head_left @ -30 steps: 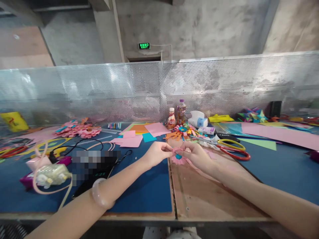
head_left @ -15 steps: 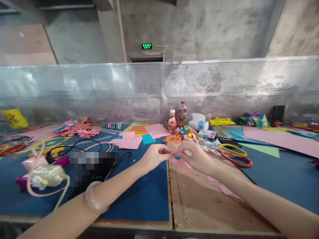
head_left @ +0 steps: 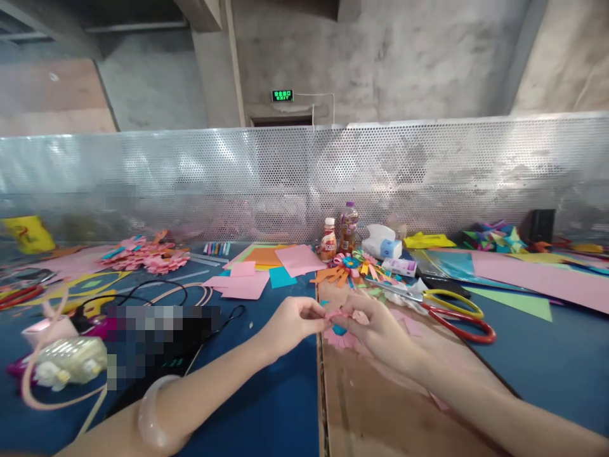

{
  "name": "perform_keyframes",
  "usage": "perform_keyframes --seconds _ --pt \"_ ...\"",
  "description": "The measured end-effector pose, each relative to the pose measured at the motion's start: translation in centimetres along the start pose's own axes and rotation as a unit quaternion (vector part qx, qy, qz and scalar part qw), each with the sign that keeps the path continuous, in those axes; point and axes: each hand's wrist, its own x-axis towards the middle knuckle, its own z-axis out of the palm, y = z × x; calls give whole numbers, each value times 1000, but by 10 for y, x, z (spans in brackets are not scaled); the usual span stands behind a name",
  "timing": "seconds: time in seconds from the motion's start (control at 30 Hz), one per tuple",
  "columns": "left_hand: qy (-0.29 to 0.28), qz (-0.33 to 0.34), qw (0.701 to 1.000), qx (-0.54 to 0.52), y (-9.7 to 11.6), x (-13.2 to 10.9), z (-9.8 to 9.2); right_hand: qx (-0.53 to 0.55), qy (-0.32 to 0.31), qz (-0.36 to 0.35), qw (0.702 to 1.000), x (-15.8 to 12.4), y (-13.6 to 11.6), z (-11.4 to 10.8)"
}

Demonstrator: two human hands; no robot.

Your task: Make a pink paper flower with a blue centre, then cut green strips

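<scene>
A narrow piece of pink paper is pinched at its left end between the thumb and fingers of the left hand and at its right end by those of the right hand, over the left edge of a bare wooden panel. Directly beneath the fingers, a fringed pink paper flower with a teal centre is partly covered; whether it is held or laid on the panel cannot be told. Compared with half a second ago, the right hand's knuckles are lowered and more of the pink fringe is exposed, while the pinch is kept by both hands. By that, the paper is judged to be adjusted in small moves, with shaping not yet finished. Pink scraps are scattered by the right wrist. Toward the panel's far end, scissors with red and yellow handles are laid across its right edge, and orange paper strips are bunched at its far left corner. Past the seam, pink sheets are spread near the far edge of the blue mat.
</scene>
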Motion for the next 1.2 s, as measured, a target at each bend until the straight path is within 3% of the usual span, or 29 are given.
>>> perform_keyframes --seconds 0.2,0.53,0.73,0.9,1.2 --pt "-30 -36 998 -42 -1 -2 8 -1 -25 51 998 -8 5 -4" --pt "-23 -119 990 -67 5 -5 7 172 -115 136 969 -5 16 -4" --pt "4 -152 985 -86 12 -5 4 109 -123 161 973 -4 18 -8" --pt "1 -180 976 -124 19 -2 3 153 -162 168 960 -5 20 -5" --pt "-9 -164 982 -94 16 -2 -1 205 -177 199 942 -5 14 -5"
